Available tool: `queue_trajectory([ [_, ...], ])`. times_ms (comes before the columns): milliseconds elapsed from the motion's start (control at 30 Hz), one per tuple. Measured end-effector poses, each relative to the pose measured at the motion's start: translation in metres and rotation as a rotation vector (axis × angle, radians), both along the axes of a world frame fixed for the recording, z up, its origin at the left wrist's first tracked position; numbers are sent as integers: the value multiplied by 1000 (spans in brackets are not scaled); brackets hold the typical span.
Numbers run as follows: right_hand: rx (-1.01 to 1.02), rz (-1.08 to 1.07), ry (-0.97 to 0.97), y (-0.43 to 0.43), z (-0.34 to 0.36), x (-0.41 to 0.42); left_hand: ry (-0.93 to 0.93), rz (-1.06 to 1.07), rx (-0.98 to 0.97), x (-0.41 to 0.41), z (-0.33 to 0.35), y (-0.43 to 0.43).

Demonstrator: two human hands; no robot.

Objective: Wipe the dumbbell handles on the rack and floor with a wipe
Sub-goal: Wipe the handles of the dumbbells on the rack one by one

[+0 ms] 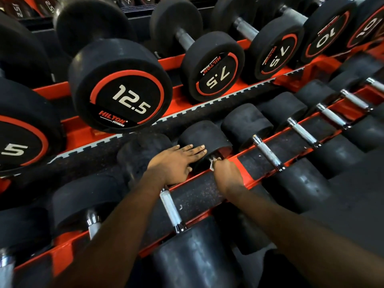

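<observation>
Left hand laid flat, fingers straight, on a black dumbbell head racked in the red rack; right hand curled round a white wipe beside it

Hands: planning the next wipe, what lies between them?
Head view: the dumbbell head under the left hand and the red rail; the right hand grips the wipe.

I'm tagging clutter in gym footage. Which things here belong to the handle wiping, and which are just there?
In the job:
- wipe, held in the right grip
- dumbbell being wiped, left grip flat on it
- neighbouring handle
- upper-shelf dumbbells

Just there:
- red rack rail
- speckled rubber strip
</observation>
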State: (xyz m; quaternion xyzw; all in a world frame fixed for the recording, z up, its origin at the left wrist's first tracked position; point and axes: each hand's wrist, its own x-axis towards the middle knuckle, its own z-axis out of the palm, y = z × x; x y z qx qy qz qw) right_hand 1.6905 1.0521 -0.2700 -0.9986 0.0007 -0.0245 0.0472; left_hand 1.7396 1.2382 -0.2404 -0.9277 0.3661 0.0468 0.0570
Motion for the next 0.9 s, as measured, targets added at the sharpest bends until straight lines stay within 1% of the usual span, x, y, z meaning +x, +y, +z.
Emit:
queue_trajectory([
  [133, -143, 33, 123, -2, -1, -26, 2, 0, 3, 0, 1, 0],
  [200, -141, -7, 185, -7, 2, -33, 5, 7, 4, 0, 2, 0],
  [233, -105, -46, 207, -11, 5, -33, 4, 1, -1, -1, 2, 0],
  [267, -51, -90, 204, -16, 10, -29, 5, -1, -3, -1, 1, 0],
  [333, 94, -247, 166, -32, 13, -7, 5, -6, -4, -1, 1, 0],
  [400, 351, -403, 180, -46, 6, 20, 1, -6, -10, 0, 0, 1],
  [433, 490, -423, 198, -47, -1, 33, 0, -5, -13, 0, 0, 1],
  [500, 720, -388, 227, -46, -20, 49, -3, -9, -16, 1, 0, 0],
  [567, 847, -354, 238, -51, -35, 55, 2, -3, -22, 2, -1, 1],
  [633, 870, -302, 292, -62, -36, 47, 3, -5, -24, 1, 0, 1],
  [667, 848, -266, 381, -65, -33, 41, 5, -5, -25, 1, -1, 1],
  [700, 782, -233, 503, -71, -30, 37, 3, -5, -26, 1, -1, 1],
  [733, 722, -237, 677, -71, -19, 34, 3, -4, -26, 1, -1, 1],
  [767, 483, -185, 738, -69, -13, 35, 2, -4, -29, 1, -1, 1],
  [800, 306, -49, 712, -69, -11, 35, -1, -3, -32, 1, -1, 1],
  [833, 368, -113, 714, -65, -10, 36, -6, -1, -30, 0, -1, 0],
  [867, 568, -157, 606, -59, -14, 40, -8, 1, -28, 0, 0, 0],
  [900, 686, -214, 446, -56, -21, 46, -8, 2, -30, 0, -1, 0],
])
